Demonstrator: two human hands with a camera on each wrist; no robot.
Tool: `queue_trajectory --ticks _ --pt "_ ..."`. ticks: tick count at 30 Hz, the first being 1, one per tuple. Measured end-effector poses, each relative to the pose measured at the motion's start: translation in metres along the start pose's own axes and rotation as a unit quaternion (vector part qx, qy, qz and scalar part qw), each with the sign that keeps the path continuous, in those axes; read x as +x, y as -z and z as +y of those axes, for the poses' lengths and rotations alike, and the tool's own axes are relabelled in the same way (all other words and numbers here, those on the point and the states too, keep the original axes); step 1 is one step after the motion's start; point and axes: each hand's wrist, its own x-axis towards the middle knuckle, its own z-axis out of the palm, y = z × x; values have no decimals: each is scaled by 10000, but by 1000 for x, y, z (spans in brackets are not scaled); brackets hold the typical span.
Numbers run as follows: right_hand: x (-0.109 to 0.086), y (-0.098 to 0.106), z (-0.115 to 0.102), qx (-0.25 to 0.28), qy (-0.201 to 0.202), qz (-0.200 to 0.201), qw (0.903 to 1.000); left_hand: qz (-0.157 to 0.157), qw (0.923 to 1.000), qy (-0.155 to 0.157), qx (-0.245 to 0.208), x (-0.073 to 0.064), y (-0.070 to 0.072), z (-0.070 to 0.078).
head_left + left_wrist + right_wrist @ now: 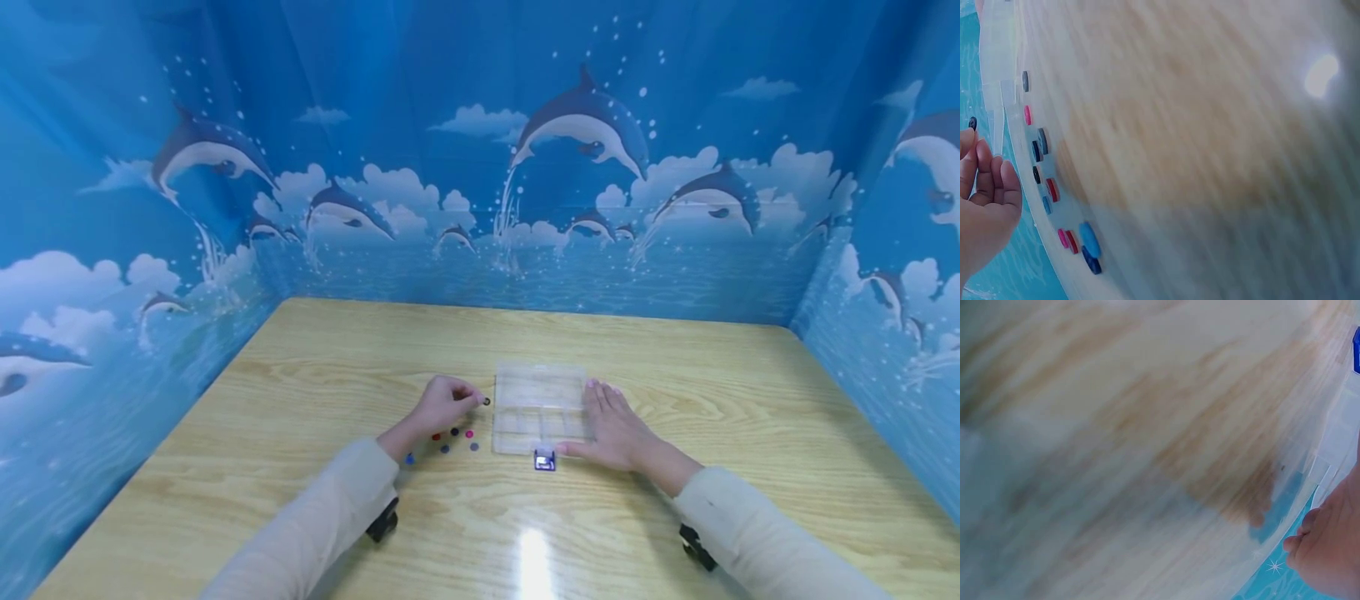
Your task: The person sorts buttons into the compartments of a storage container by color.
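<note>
Between thumb and fingertip my left hand (441, 406) pinches a small dark button (972, 123), held just left of the clear plastic compartment box (538, 388). The box lies on the table with its lid raised open at the far side and a blue latch (545, 460) at the front. My right hand (619, 430) rests along the box's right side, fingers straight and thumb near the front edge. Below my left hand lie several loose buttons, among them a pink button (469, 434), a black button (454, 432) and a blue button (1089, 239).
The wood-grain table (720, 392) is bounded at the back and sides by a blue curtain (420, 100) printed with dolphins. The loose buttons are scattered left of the box, close by my left forearm. Light glares off the table in front.
</note>
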Motion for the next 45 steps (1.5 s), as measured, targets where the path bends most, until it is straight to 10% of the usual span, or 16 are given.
queue_trajectory --ticks 45 --pt "0 -1 -1 151 -65 6 9999 -269 9993 -225 82 6 -22 12"
